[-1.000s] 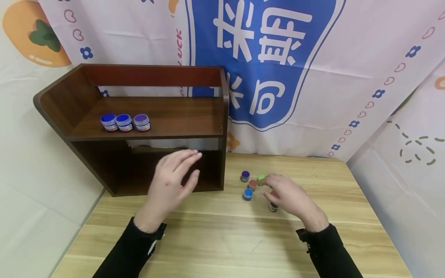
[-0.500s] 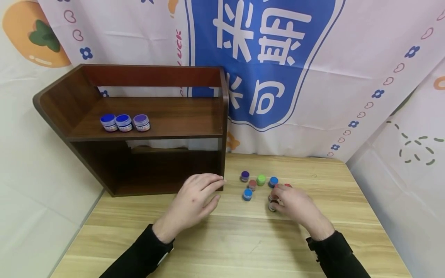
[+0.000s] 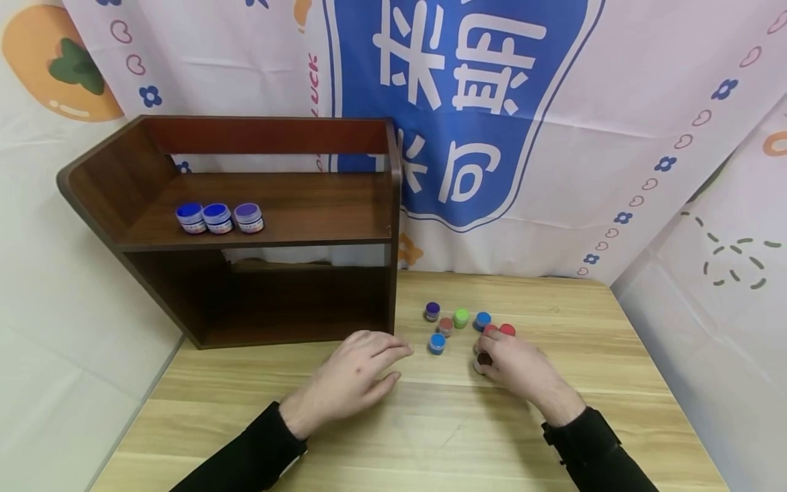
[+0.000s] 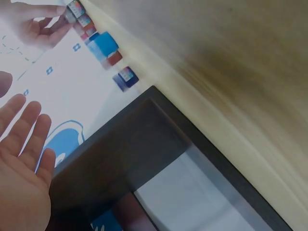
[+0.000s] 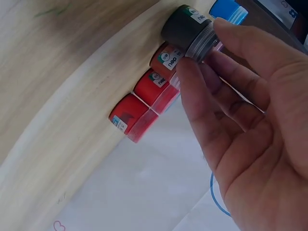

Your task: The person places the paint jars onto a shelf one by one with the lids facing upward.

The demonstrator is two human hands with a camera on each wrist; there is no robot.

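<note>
My right hand point(image 3: 522, 365) pinches a small dark paint jar point(image 5: 185, 29) by its clear lid between thumb and fingers. Beside that jar in the right wrist view stand a brown jar point(image 5: 166, 60) and two red jars point(image 5: 151, 86). My left hand point(image 3: 356, 376) is held with fingers extended over the table, near the lower right front corner of the wooden shelf point(image 3: 393, 287), and holds nothing. Left of the right hand are a light blue jar point(image 3: 437, 344), a reddish-brown jar point(image 3: 445, 327), a green jar point(image 3: 461, 318), a purple jar point(image 3: 432, 311) and another blue jar point(image 3: 482, 321).
Three jars with blue and purple lids point(image 3: 218, 218) stand in a row on the shelf's upper board point(image 3: 320, 205), towards the left. A printed cloth point(image 3: 522, 239) hangs behind the wooden table point(image 3: 430, 437). White walls border both sides.
My right hand has moved from above the jars down onto the dark jar and grips it. My left hand has come down and right, away from in front of the shelf.
</note>
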